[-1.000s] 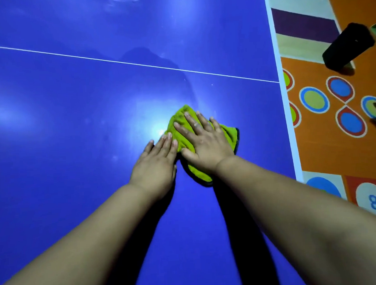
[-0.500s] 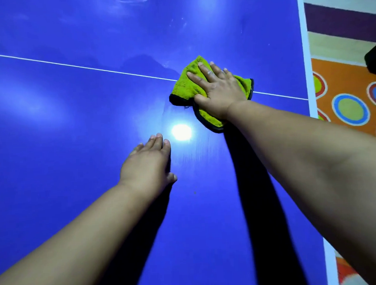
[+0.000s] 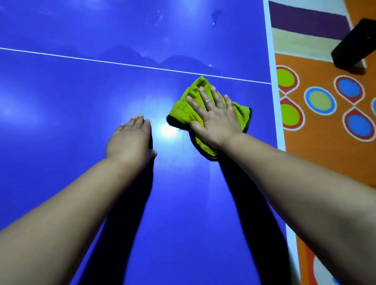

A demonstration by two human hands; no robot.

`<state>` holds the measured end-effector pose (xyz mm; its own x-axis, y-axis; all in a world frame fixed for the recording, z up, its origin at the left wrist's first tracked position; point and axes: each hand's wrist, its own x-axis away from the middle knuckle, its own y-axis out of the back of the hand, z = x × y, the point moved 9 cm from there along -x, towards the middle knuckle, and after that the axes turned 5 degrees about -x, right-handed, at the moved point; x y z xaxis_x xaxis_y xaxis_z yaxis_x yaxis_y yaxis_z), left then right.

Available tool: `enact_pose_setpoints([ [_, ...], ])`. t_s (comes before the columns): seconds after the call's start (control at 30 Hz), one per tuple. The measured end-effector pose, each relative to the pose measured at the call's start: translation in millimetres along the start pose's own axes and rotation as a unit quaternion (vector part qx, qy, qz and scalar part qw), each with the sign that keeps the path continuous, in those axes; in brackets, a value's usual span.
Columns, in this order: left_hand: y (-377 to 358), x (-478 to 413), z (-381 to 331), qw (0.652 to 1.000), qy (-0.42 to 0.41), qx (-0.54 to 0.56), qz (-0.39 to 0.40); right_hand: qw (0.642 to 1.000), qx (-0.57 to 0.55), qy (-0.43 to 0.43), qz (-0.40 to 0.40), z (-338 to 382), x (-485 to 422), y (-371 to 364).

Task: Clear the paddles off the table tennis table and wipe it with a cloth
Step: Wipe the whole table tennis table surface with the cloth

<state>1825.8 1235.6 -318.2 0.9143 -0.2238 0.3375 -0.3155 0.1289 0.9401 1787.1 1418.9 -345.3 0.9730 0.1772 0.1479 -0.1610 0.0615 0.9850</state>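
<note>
Wiping underway, no paddles in view.
R hand [image 3: 216, 119] flat on cloth [image 3: 182, 109], fingers straight, nr counter's [image 3: 52, 105] right edge; L hand [image 3: 131, 138] flat, empty, beside.

Playroom: table tennis table [image 3: 52, 126], patterned mat [image 3: 325, 158]

Lime-green black-edged cloth [image 3: 182, 110], crumpled flat on glossy blue tabletop [image 3: 73, 108], pinned under right grip [image 3: 217, 121], corners poking out around it.
</note>
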Motion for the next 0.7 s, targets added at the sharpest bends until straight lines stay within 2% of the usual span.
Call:
enact_pose_setpoints([
  [0.1,9,29,-31,0.994,-0.076,-0.003,-0.075,1.0,0.006,-0.003,0.002,21,51,-8],
  [0.23,-15,85,-51,0.984,-0.158,0.046,-0.074,1.0,0.008,-0.007,0.007,54,118,-19],
  [0.33,-41,131,-52,0.982,-0.173,0.04,-0.061,1.0,0.005,-0.014,0.006,76,165,-29],
  [0.53,-83,232,-47,0.969,-0.216,0.037,-0.116,1.0,-0.007,-0.023,0.003,123,264,-47],
  [0.7,-118,324,-45,0.962,-0.25,0.014,-0.106,1.0,-0.01,-0.022,-0.018,165,355,-62],
])
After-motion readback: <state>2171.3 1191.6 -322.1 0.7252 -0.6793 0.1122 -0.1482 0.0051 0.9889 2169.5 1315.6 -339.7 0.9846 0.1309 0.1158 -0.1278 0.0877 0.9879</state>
